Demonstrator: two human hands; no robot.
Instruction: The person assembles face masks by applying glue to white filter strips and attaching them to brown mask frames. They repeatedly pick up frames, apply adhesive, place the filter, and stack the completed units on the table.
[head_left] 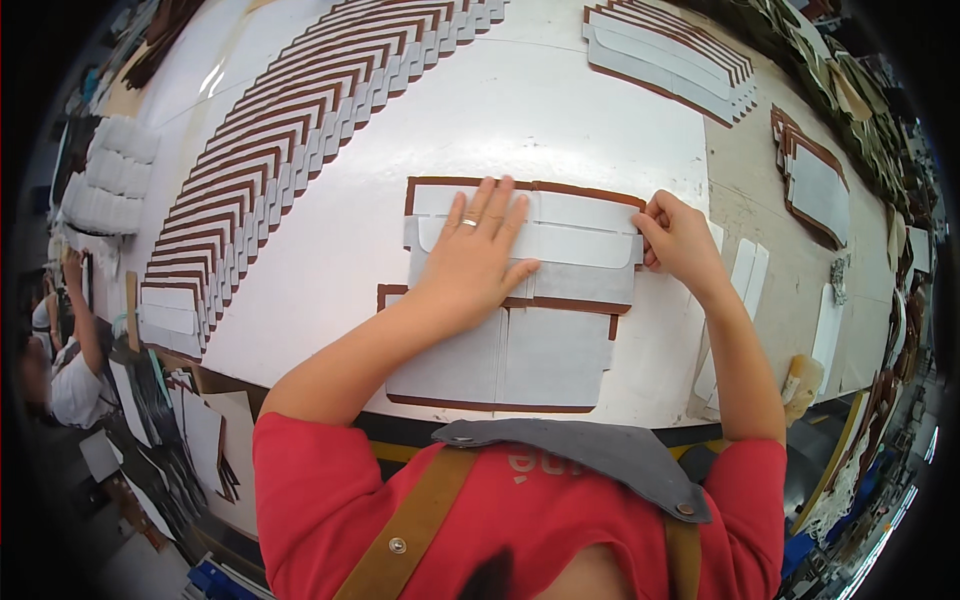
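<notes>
My left hand point(478, 242), a ring on one finger, lies flat with fingers spread on a white-backed panel with brown edges point(585, 282). A long white strip with rounded ends point(580, 244) runs across that panel. At the panel's upper right edge, the fingers of my right hand point(680, 235) are bent and pressed together on its border. What lies between the fingertips is partly hidden. Nearer my body is a second brown-edged panel point(550, 360), partly overlapped by the first and crossed by my left forearm.
A long fanned row of similar panels point(270, 150) runs along the table's left. More lie in a fanned stack point(660, 65) at the far right, beside a smaller stack point(818, 190). Loose white strips point(745, 275) and a brush-like block point(802, 382) sit right. Another person point(80, 370) is at left.
</notes>
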